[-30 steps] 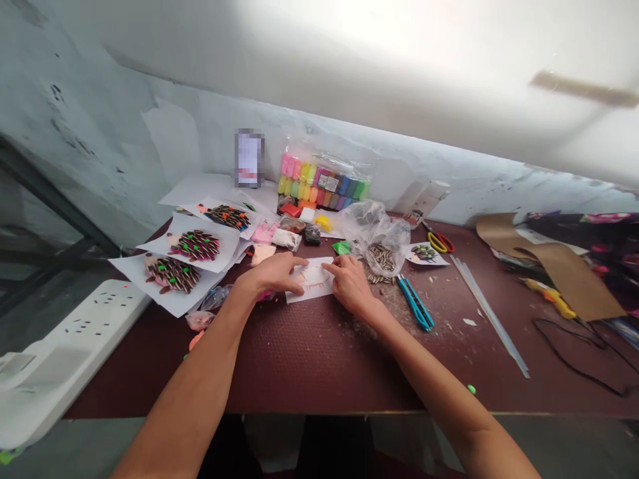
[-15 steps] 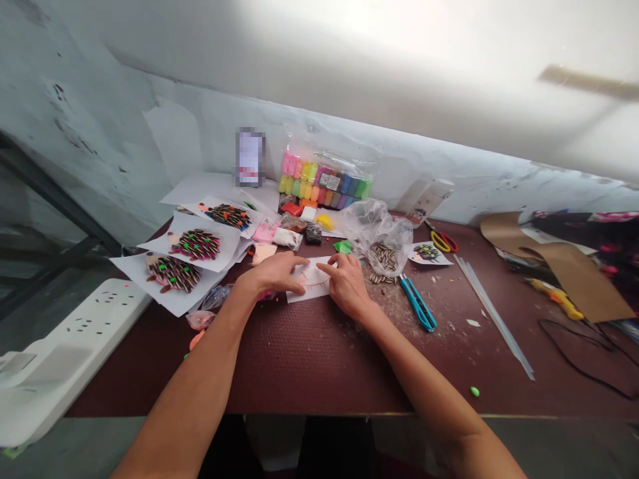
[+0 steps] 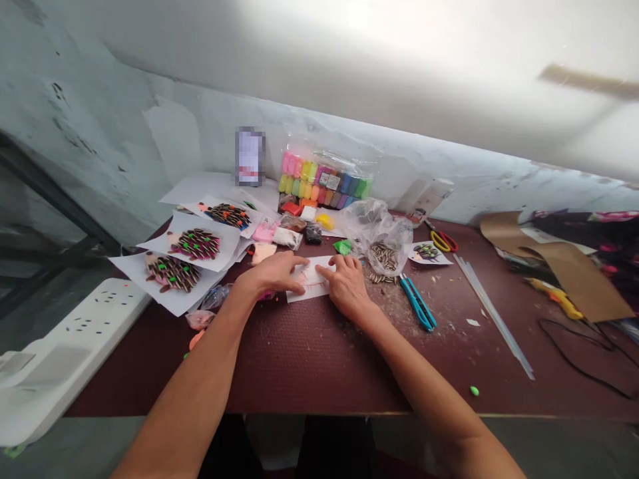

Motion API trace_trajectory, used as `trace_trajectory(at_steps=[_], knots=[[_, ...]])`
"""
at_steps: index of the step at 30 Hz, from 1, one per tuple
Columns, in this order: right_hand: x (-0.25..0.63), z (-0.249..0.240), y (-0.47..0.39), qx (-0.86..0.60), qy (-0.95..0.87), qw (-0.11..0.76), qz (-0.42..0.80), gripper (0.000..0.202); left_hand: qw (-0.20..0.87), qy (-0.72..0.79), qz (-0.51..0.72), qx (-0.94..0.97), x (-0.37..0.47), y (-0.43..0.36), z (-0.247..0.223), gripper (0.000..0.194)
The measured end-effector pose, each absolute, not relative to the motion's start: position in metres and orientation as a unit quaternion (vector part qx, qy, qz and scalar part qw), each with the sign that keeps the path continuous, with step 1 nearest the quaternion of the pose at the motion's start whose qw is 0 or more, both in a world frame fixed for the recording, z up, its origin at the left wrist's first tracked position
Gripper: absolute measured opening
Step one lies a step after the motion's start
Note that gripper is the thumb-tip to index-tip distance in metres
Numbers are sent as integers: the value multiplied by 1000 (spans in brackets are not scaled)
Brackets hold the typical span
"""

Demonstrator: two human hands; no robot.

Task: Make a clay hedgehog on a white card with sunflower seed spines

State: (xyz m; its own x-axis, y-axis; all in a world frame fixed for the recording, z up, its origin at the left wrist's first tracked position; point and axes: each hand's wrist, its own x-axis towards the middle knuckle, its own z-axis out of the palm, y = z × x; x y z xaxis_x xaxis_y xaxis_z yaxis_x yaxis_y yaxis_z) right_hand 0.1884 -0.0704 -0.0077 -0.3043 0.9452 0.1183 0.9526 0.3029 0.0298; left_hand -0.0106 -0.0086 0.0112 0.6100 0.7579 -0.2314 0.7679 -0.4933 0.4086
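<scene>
A small white sheet of paper [image 3: 314,290] with a reddish line drawing lies on the table between my hands. At its left edge is my left hand [image 3: 275,274], with thumb and forefinger apart over the paper. My right hand [image 3: 345,279] rests on the right part of the sheet, its forefinger stretched towards the middle and the other fingers partly bent. Neither hand shows anything held. Part of the drawing is covered by the fingers. Just beyond the sheet are a green clay packet [image 3: 342,247] and a pale peach clay piece [image 3: 263,253].
Finished hedgehog pictures [image 3: 182,274] lie at left beside a white power strip [image 3: 94,326]. Behind are clay packs [image 3: 327,181]. To the right are a bag of sunflower seeds [image 3: 383,255], a teal cutter [image 3: 418,304], scissors [image 3: 443,241], clear sticks [image 3: 494,319] and a yellow glue gun [image 3: 556,298].
</scene>
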Motion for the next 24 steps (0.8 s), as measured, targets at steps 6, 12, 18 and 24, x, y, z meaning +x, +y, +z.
trace_trajectory(at_steps=[6, 12, 18, 24], knots=[[194, -7, -68, -630, -769, 104, 28, 49, 245, 438, -14, 865, -11, -8, 11, 71], [193, -7, -67, -636, -765, 96, 29, 47, 246, 442, -10, 863, -11, -6, 8, 73], [190, -10, -67, -616, -783, 79, 25, 47, 247, 437, -11, 865, -11, -6, 7, 74], [189, -9, -64, -617, -780, 93, 49, 53, 247, 441, -14, 863, -11, -6, 8, 74]])
